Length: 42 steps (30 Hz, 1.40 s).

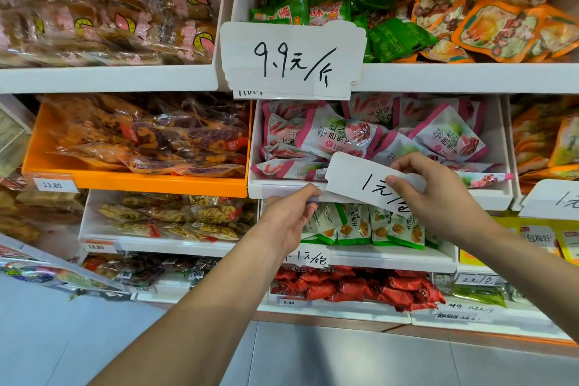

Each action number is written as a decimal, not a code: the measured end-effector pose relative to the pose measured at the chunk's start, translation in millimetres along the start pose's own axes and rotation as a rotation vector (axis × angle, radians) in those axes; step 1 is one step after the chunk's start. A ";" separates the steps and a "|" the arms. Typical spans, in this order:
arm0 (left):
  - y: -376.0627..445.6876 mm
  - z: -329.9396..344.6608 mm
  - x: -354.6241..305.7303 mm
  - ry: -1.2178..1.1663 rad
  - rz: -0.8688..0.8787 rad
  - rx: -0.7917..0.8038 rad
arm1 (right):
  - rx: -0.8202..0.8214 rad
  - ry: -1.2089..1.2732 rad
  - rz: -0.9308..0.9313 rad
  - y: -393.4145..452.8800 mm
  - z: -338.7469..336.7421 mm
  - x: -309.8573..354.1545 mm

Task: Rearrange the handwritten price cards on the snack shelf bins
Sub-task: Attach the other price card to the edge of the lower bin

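A white handwritten "1元/包" price card [354,175] sits tilted at the front lip of the white bin [488,194] of pink-and-white snack packs. My right hand [438,194] pinches its right part, thumb on the face. My left hand [289,218] grips the card's lower left corner at the bin's front edge. A larger "9.9元/斤" card [293,61] hangs on the shelf edge above, with another card partly hidden behind it. Another "1元" card [554,200] shows at the right edge, and a small "1元/包" card [311,258] lies below my left wrist.
An orange bin [138,182] of clear-wrapped snacks stands to the left, with a printed 13.80 tag [52,185]. Lower bins hold green packs [363,226] and red packs [360,287]. Grey floor tiles lie below the shelving.
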<state>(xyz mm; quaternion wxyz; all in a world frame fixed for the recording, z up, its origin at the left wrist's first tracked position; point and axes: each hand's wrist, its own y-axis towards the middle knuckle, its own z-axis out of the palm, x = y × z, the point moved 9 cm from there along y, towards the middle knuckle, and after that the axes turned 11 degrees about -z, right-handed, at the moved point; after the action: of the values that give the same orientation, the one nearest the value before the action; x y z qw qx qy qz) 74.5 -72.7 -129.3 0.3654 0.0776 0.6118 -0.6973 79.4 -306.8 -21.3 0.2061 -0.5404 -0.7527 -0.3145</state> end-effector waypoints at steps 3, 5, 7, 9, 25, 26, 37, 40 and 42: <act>-0.6 0.0 -1.5 0.016 -0.010 -0.021 | -0.009 0.000 0.004 -1.6 -0.8 -0.3; 0.0 1.3 -1.9 0.032 -0.016 -0.031 | -0.014 -0.008 0.001 -2.2 -1.3 -0.1; -0.5 2.8 -2.0 0.034 -0.032 -0.034 | -0.014 -0.008 -0.003 -2.5 -1.3 0.5; -0.6 2.9 -2.1 0.030 -0.048 -0.037 | -0.013 -0.006 -0.010 -2.5 -0.9 0.9; 6.7 -7.1 -2.1 0.008 -0.017 -0.066 | 0.003 -0.026 -0.129 -2.9 8.4 14.5; 7.0 -7.6 -2.3 0.012 -0.011 -0.073 | 0.003 -0.027 -0.131 -3.3 8.2 15.1; 2.6 -6.8 -5.1 0.018 -0.005 -0.096 | 0.023 -0.015 -0.138 -6.3 6.9 17.1; 1.9 -7.6 -4.5 0.023 0.020 -0.104 | 0.028 -0.013 -0.149 -7.4 6.5 14.9; 1.8 -7.1 -3.9 0.029 0.025 -0.098 | 0.040 -0.015 -0.165 -8.1 8.0 14.7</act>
<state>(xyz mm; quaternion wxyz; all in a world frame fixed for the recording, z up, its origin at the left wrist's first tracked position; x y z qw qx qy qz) 76.0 -64.5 -130.3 0.3686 0.0776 0.6493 -0.6607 67.1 -292.9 -19.4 0.1849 -0.4747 -0.8023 -0.3112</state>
